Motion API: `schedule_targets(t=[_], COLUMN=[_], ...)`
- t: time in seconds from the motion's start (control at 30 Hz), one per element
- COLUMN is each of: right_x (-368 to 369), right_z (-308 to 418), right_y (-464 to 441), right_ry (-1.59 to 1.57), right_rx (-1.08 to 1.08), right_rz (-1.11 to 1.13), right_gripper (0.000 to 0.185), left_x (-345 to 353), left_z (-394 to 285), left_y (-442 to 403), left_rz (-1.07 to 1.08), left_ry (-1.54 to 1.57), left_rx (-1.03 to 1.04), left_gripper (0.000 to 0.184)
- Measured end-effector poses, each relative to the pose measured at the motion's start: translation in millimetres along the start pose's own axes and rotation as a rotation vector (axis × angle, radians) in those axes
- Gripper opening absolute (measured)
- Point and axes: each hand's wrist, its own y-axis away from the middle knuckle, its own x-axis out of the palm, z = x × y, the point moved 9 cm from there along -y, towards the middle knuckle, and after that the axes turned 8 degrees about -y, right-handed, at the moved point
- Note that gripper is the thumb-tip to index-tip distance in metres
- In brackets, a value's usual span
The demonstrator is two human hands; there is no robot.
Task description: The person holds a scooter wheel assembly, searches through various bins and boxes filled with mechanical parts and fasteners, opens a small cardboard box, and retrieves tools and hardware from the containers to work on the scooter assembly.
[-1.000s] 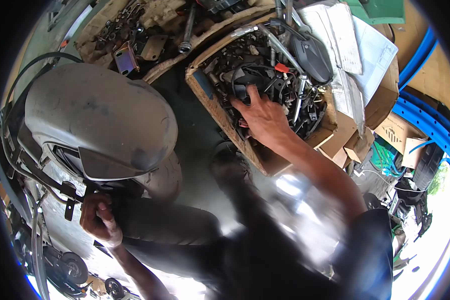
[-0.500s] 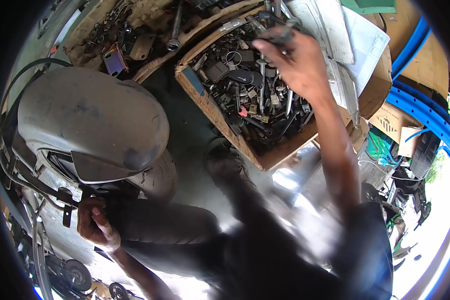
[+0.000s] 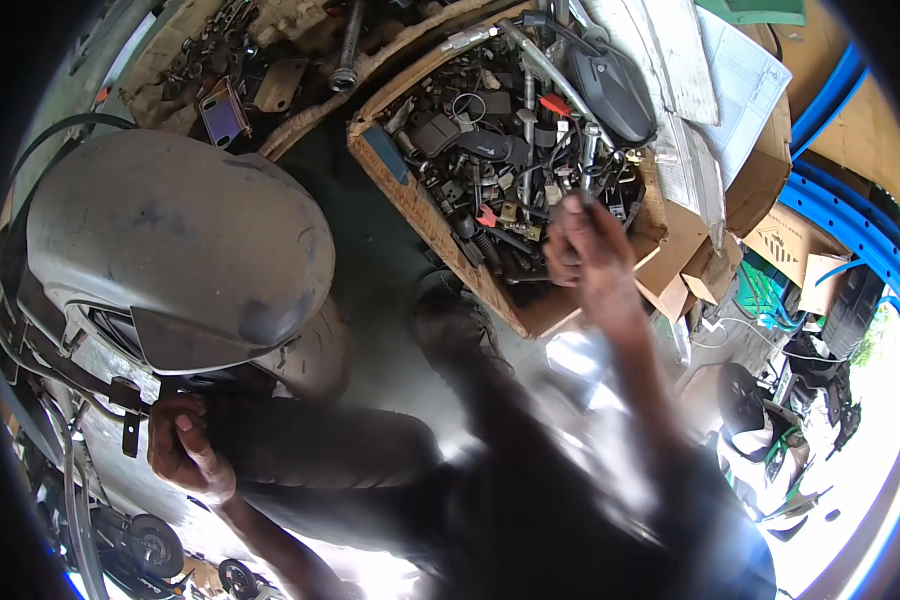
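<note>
My right hand is over the near right part of a wooden box full of metal parts. Its fingers are curled, and blur hides what they may hold. Just beyond the fingertips is a shiny metal socket-like piece. A dark motorcycle mirror lies at the box's far right, beside a long chrome bar. My left hand is closed next to a dark metal bracket below a dusty grey motorcycle fender; whatever is inside its fingers is hidden.
A tray of loose hardware stands at the far left, with a purple plate in it. Cardboard and papers lie right of the box. Blue metal beams are at the far right. My shoe is below the box.
My right hand has moved from the far side of the box back towards me, uncovering the mirror and chrome bar. My left hand stays beside the bracket.
</note>
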Motion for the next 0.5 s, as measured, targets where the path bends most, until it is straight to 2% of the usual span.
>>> schedule_targets(t=[0.1,0.17,0.23,0.37,0.43,0.47,0.5], right_x=[23.1,26.8,37.5,53.0,49.8,36.8,32.8], right_z=[-22.4,-20.3,-13.5,-8.8,-28.4,-37.7,-42.9], right_y=[-17.2,-27.6,-31.8,-33.1,-25.5,-21.7,-20.3], right_ry=[-0.062,-0.255,-0.291,-0.417,-0.266,-0.156,-0.158], right_rx=[0.02,-0.032,-0.028,-0.044,0.179,0.278,0.283], right_rz=[-0.034,-0.186,-0.168,0.011,0.148,0.147,0.15], right_gripper=[0.035,0.032,0.033,0.035,0.035,0.04,0.04], left_x=[0.1,-1.8,-0.8,-2.6,-0.9,-0.8,-1.6], left_z=[-2.1,-1.2,1.1,-2.0,-0.8,0.8,1.4], left_y=[0.5,1.6,3.1,-0.5,0.4,0.6,0.4], left_rz=[0.0,-0.002,0.005,-0.039,-0.028,-0.02,-0.017], left_ry=[0.018,0.016,0.002,0.066,0.051,0.034,0.029], left_rx=[-0.012,-0.024,-0.044,0.016,-0.003,-0.019,-0.022], left_gripper=[0.047,0.046,0.045,0.041,0.042,0.043,0.043])
